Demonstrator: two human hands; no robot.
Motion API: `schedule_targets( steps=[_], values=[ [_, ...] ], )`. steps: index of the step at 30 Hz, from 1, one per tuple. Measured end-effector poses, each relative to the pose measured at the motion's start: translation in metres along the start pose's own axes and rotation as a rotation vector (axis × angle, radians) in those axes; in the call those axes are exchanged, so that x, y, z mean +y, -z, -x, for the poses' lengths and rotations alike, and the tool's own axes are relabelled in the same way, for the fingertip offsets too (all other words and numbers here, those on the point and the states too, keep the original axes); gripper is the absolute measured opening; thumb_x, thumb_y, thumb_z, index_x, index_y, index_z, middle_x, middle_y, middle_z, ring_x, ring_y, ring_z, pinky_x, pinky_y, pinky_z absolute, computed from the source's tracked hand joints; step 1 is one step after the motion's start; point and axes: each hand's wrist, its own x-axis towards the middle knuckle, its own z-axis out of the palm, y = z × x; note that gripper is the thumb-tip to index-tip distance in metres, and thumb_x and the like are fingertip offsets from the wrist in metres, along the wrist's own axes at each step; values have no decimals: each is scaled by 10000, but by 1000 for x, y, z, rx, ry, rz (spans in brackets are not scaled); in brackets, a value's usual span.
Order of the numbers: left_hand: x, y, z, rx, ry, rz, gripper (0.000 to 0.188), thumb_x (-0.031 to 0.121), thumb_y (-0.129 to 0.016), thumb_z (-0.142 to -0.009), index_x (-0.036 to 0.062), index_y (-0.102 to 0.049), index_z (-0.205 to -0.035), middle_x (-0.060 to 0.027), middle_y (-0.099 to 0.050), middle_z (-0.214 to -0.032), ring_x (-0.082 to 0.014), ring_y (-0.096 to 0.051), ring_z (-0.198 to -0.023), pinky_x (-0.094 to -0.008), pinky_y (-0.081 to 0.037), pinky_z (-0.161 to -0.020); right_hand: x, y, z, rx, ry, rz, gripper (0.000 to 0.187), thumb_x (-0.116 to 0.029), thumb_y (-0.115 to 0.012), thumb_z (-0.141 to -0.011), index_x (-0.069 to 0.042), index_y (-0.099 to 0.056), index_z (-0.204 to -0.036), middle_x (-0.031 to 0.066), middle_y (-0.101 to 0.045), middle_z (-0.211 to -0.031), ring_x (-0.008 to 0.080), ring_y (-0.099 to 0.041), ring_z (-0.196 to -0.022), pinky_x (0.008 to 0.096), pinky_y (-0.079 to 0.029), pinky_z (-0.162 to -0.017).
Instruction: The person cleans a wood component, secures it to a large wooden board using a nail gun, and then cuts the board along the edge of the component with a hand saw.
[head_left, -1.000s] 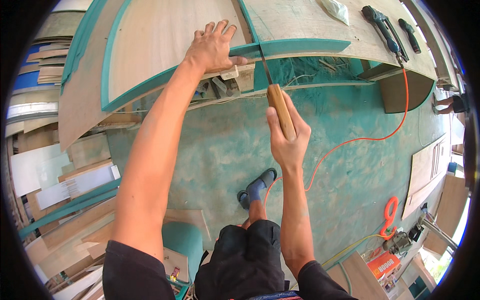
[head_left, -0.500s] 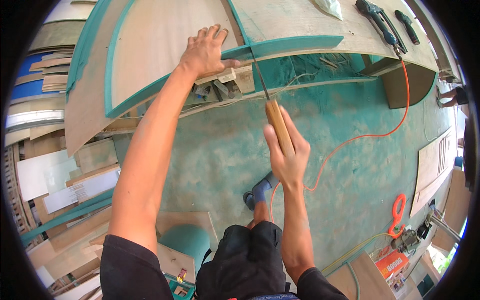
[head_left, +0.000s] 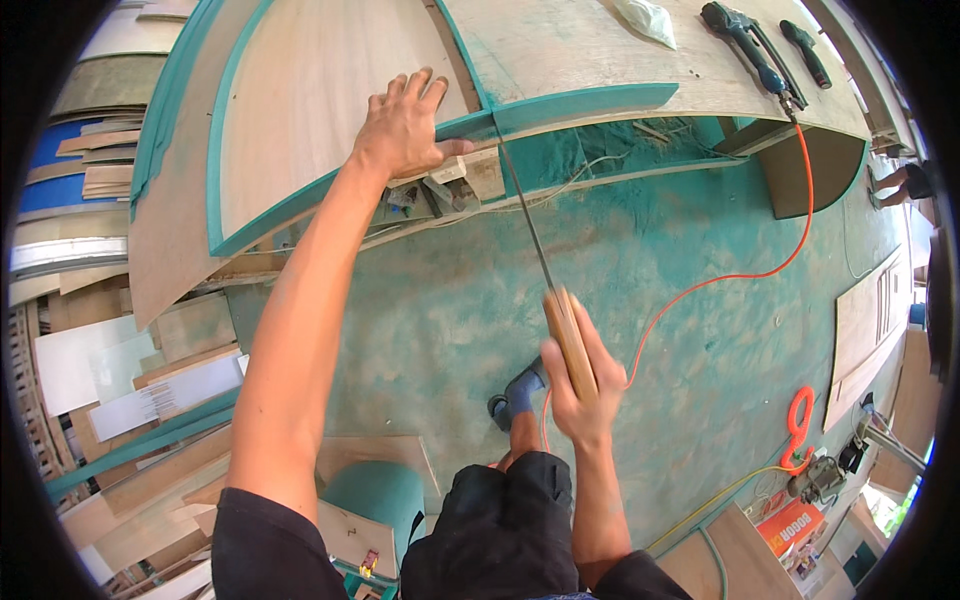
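The right hand (head_left: 580, 385) is closed around the wooden handle of a saw (head_left: 545, 275), held low over the green floor (head_left: 450, 310), below and in front of the tabletop (head_left: 600, 50). The saw's long axis runs steeply up the picture, leaning a little left: the handle end is down by the right hand and the thin blade points up and away from the person, its far end meeting the tabletop's near edge at the gap beside the teal strip (head_left: 580, 103). The left hand (head_left: 405, 125) lies flat, fingers spread, on the pale panel (head_left: 320, 90), just left of where the blade enters, gripping nothing. That closeness looks like the main risk: if the blade jumps out of its cut or bends sideways, the thumb beside it could be caught. The blade is long and slender, so a push off its own line could bind or kink it. If the left hand's pressure eases, the panel may shift and pinch the blade. An orange cord (head_left: 720, 280) crosses the floor right of the saw, near the person's foot (head_left: 515, 395), and could snag a step.
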Motion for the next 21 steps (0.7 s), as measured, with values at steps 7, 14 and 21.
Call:
schedule_targets(
  steps=[7, 14, 21],
  values=[
    [4, -10, -5, 42, -17, 30, 1093, 845, -653, -714, 56, -493, -1453, -188, -415, -1559, -398, -375, -1443, -613, -389, -1103, 3, -36, -60, -46, -218, -69, 494, -86, -718, -893, 20, -610, -1363, 174, -747, -1150, 158, -726, -1020, 261, -530, -888],
    [3, -4, 0, 29, 19, -7, 1082, 825, -676, -715, 56, -496, -1454, -169, -416, -1564, -375, -374, -1451, -620, -390, -1096, 6, 5, 3, 5, 55, 46, 486, -120, -735, -912, 9, -609, -1363, 137, -759, -1027, 80, -664, -844, 236, -516, -781],
    [8, -8, 1, 14, 9, 44, 1080, 823, -678, -710, 58, -500, -1451, -168, -425, -1556, -380, -378, -1447, -608, -386, -1108, -3, -31, -57, -35, -169, -40, 491, -83, -716, -908, 27, -600, -1372, 131, -764, -1068, 134, -726, -926, 245, -537, -819]
  ],
)
